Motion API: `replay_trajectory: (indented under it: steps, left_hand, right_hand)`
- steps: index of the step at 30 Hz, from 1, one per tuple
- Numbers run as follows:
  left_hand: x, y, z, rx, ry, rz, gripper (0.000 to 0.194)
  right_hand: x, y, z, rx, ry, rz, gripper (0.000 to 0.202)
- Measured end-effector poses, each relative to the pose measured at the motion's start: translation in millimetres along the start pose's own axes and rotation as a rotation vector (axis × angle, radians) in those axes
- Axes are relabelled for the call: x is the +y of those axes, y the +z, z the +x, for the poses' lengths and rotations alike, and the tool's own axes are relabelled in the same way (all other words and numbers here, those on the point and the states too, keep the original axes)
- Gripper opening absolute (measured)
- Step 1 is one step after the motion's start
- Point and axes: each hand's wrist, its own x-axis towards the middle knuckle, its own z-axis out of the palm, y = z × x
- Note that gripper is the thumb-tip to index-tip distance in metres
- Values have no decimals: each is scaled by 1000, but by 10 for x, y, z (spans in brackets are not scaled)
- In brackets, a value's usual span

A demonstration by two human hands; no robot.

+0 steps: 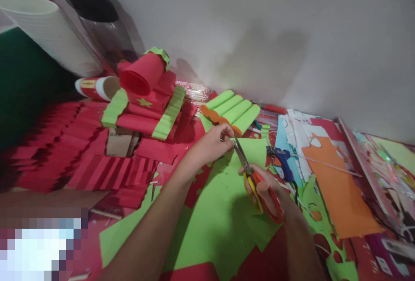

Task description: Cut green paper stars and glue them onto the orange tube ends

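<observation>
My right hand (267, 186) grips scissors (244, 158) with red and yellow handles, thumb and fingers through the loops. The blades point up and left, their tips beside the pinched fingertips of my left hand (217, 142). What those fingers hold is too small to make out. Just behind the blades is a light green paper piece (254, 151). Under both hands a large light green sheet (207, 220) lies over red paper. Several green paper rolls with orange ends (233, 108) lie side by side beyond my left hand.
At the left are a red paper model (145, 103), pleated red paper (113, 173), stacked white cups (48, 34) and a dark-lidded bottle (103, 26). At right lie a blue glue gun (282, 160), orange paper (340, 190) and cut green scraps (324, 237). A wall (259, 26) stands behind.
</observation>
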Motion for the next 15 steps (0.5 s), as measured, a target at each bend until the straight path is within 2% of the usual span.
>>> replay_trajectory:
  steps: [6, 11, 15]
  left_hand:
    - [-5, 15, 5, -12, 3, -5, 11]
    - [38, 16, -16, -19, -3, 14, 9]
    - [50, 18, -21, -25, 4, 16, 9]
  right_hand:
    - [-95, 68, 3, -19, -20, 77, 52]
    - [-64, 60, 33, -18, -6, 90, 62]
    - [-55, 70, 21, 17, -40, 48, 60]
